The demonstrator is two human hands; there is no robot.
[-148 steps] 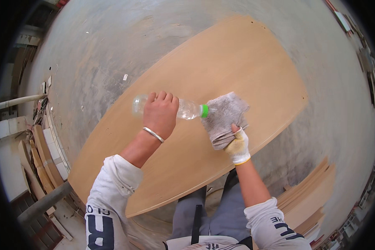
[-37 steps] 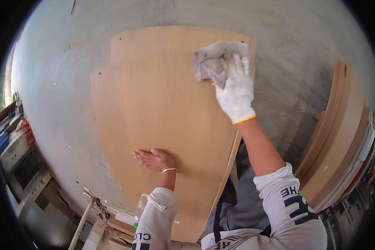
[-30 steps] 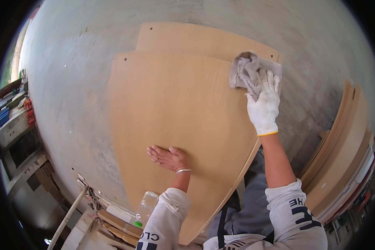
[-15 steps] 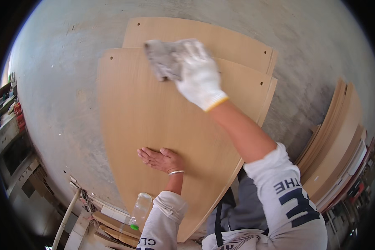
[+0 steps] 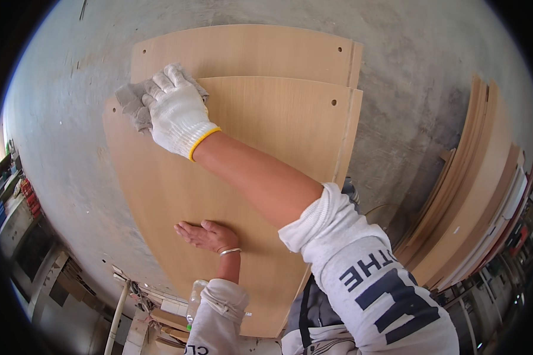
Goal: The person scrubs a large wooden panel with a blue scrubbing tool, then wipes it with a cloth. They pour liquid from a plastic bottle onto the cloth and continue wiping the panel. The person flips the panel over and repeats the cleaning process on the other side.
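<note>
A light wood-grain board (image 5: 272,148) with drilled holes near its far corners lies before me, overlapping a second similar board (image 5: 249,50) behind it. My right hand (image 5: 175,109), in a white knit glove with a yellow cuff edge, presses a crumpled grey cloth (image 5: 134,105) onto the nearer board's far left part. The gloved fingers are bent over the cloth, which sticks out on both sides. My bare left hand (image 5: 207,236) rests flat on the nearer board's lower middle, fingers stretched out, a bracelet at the wrist.
A clear plastic bottle (image 5: 195,302) with a green cap sits beside my left forearm, partly hidden by the sleeve. Several long boards (image 5: 462,195) lean in a stack at the right. A pale pole (image 5: 118,316) and wood scraps are at the lower left, near cluttered shelving.
My right hand has swept the cloth leftward across the board, toward its far left corner. The left hand stays flat on the board. The whole view has shifted somewhat.
</note>
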